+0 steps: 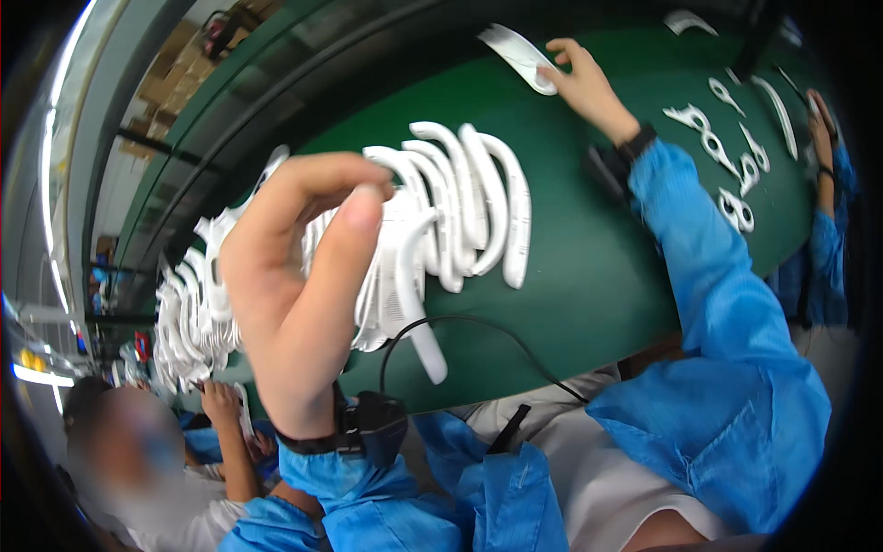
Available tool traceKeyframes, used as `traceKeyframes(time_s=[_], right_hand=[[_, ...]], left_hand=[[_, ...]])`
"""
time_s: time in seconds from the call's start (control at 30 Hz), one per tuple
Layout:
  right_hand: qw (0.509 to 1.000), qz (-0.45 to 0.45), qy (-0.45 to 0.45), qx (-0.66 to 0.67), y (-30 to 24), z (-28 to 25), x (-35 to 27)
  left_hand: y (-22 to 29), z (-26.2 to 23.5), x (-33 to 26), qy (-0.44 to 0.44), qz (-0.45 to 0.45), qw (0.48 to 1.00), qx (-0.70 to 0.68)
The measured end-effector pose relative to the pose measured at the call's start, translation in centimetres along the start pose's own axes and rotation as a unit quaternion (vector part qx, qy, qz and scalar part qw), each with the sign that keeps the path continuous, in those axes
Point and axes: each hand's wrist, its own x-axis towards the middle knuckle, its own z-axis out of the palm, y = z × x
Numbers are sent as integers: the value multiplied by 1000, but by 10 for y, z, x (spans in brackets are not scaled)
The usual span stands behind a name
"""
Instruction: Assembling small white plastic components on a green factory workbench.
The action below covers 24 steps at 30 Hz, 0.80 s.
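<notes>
My left hand (294, 285) is raised close to the camera above the green table (589, 276). Its thumb and forefinger are pinched together, apparently gripping a white curved plastic piece (409, 294) whose lower end hangs toward the table's near edge. Just behind it lies a fanned row of similar white curved pieces (478, 202). My right hand (584, 83) reaches far across the table, with its fingers on the end of another white curved piece (517, 53) at the far edge. Both arms wear blue sleeves.
A large heap of white curved pieces (189, 313) covers the table's left part. Small white flat parts (727, 156) lie at the right, near another person's hand (821, 120). A second person's hand (221, 405) works at the lower left. A black wrist device (377, 425) trails a cable.
</notes>
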Motion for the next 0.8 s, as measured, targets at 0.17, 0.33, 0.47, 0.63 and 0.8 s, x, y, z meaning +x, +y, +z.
traceKeyframes(time_s=[0.17, 0.33, 0.47, 0.63, 0.8], right_hand=[[898, -357, -253, 44, -149, 2, -76], [850, -373, -365, 77, -179, 50, -80], [885, -289, -336, 144, -145, 43, -48], [928, -257, -253, 97, -127, 55, -36], [937, -266, -220, 65, -113, 33, -36]], left_hand=[[-15, 12, 4, 9, 60, 996, -67], [1, 39, -45, 188, 153, 878, -412], [10, 84, -121, 249, 184, 848, -430], [-9, 87, -120, 214, 119, 957, -153], [-72, 99, -100, 146, -13, 985, 85]])
